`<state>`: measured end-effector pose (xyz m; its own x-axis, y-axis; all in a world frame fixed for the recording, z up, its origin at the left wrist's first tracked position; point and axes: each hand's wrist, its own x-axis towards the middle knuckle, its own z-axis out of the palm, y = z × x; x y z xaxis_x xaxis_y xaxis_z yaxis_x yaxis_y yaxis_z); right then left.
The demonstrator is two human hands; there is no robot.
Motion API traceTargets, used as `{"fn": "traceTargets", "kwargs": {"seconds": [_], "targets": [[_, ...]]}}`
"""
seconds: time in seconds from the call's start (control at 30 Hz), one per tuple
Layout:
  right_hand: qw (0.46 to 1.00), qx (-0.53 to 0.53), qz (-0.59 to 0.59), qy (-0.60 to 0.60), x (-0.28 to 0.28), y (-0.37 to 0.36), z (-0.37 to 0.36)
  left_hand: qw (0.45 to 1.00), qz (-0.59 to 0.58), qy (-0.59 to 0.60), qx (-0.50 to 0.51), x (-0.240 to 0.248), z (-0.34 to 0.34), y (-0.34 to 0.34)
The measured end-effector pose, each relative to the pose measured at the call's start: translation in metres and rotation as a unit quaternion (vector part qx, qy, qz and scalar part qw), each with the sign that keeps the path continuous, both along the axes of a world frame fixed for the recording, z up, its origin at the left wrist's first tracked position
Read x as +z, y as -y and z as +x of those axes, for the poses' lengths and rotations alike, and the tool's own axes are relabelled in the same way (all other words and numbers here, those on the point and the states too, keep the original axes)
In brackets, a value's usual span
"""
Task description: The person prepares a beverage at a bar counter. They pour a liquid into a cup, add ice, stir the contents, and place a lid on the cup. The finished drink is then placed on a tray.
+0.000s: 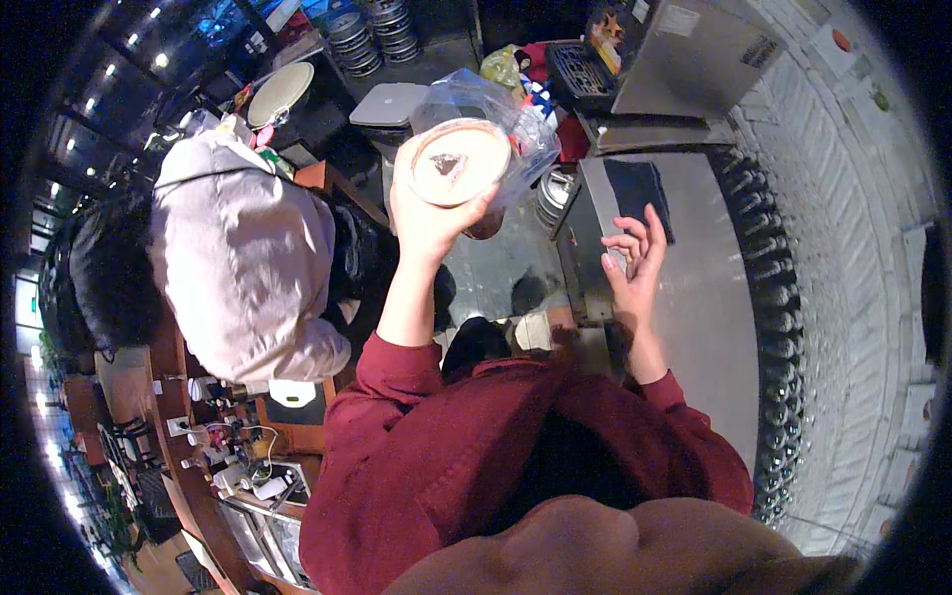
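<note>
Raised in front of me, my left hand (424, 230) is wrapped round a thick round object (478, 159) with a pale, flat face and a reddish rim. A dark patch shows in the middle of that face; what kind of thing it is, I cannot make out. Loose clear plastic (468, 97) hangs round its far side. My right hand (640, 263) is held over the steel counter with its fingers apart and bent, holding nothing. Just beyond it lies a folded dark cloth (640, 193).
Rows of upside-down glasses (778, 307) line the counter's right edge. A large beige cloth cover (243, 258) drapes something on the left. Farther off are a lidded bin (389, 103), stacked metal kegs (352, 45) and a black crate (580, 74).
</note>
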<state>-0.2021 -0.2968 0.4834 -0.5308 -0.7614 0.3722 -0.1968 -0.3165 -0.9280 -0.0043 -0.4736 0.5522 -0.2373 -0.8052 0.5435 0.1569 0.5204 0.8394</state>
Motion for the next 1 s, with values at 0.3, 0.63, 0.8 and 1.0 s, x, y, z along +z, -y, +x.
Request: {"fn": "traceTargets", "kwargs": {"seconds": [0.3, 0.63, 0.8, 1.0], "targets": [[0.967, -0.039, -0.19, -0.164, 0.038, 0.266, -0.036, 0.999, -0.049, 0.013, 0.01, -0.012, -0.066, 0.199], [0.949, 0.307, -0.026, -0.06, 0.092, 0.605, -0.092, 0.993, -0.077, 0.07, 0.05, 0.002, -0.103, 0.419], [0.946, 0.319, -0.003, -0.052, 0.057, 0.735, -0.106, 0.994, -0.072, 0.059, 0.063, -0.003, -0.115, 0.534], [0.946, 0.314, 0.015, -0.079, 0.032, 0.888, -0.129, 0.994, -0.06, 0.032, 0.085, -0.009, -0.132, 0.677]]}}
